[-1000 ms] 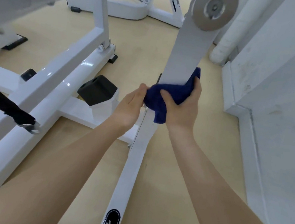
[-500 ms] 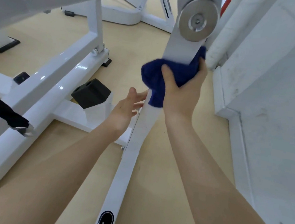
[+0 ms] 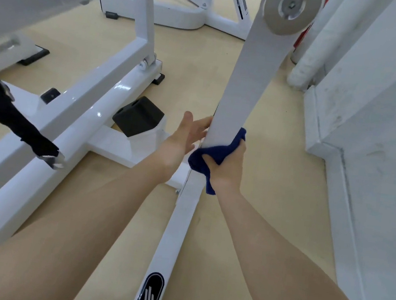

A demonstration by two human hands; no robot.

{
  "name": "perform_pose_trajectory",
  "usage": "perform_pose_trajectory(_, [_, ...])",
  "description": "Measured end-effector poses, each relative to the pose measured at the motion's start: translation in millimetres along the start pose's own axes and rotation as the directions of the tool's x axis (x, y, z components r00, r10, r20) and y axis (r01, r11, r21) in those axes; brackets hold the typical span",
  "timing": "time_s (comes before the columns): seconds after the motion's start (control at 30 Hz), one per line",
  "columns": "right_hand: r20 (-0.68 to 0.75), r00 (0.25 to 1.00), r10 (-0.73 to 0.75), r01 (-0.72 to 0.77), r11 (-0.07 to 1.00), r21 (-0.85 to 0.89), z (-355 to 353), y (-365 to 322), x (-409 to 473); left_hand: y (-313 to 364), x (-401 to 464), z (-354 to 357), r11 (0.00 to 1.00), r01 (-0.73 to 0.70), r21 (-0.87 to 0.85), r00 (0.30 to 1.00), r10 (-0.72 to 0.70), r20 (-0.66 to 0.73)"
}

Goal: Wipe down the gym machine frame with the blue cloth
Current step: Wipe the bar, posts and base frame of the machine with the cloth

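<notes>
The right hand (image 3: 227, 168) grips the blue cloth (image 3: 212, 156) against the lower white upright (image 3: 246, 93) of the gym machine frame, mid-wipe, while the left hand (image 3: 183, 139) rests open-fingered beside it; the next stroke probably needs steady pressure along the post.

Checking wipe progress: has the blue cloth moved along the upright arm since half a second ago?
Yes. The blue cloth slid down the white arm, away from the metal disc.
</notes>
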State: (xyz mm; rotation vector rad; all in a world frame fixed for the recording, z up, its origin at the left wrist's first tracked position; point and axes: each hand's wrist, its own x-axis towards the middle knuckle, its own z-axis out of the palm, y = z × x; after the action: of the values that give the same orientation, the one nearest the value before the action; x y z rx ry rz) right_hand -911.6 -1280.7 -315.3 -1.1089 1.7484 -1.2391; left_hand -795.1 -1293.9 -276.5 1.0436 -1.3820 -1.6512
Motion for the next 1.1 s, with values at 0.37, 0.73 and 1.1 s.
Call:
perform_pose_trajectory(0.37, [0.028, 0.902, -0.432, 0.433, 0.899, -0.064, -5, 16, -38, -46, -12, -12, 0.985, 0.17, 0.014, 0.945, -0.159, -0.284])
perform_pose_trajectory(0.73, [0.342, 0.548, -0.763, 0.728, 0.234, -0.645, -6, 26, -6, -59, -37, -34, 0.978, 0.205, 0.05, 0.928, -0.178, -0.327])
perform_pose_trajectory(1.1, [-0.238, 0.857, -0.456, 0.494, 0.86, 0.13, -39, -126, -31, 89, -35, 7, 0.965, -0.225, 0.136, 0.968, 0.237, -0.081])
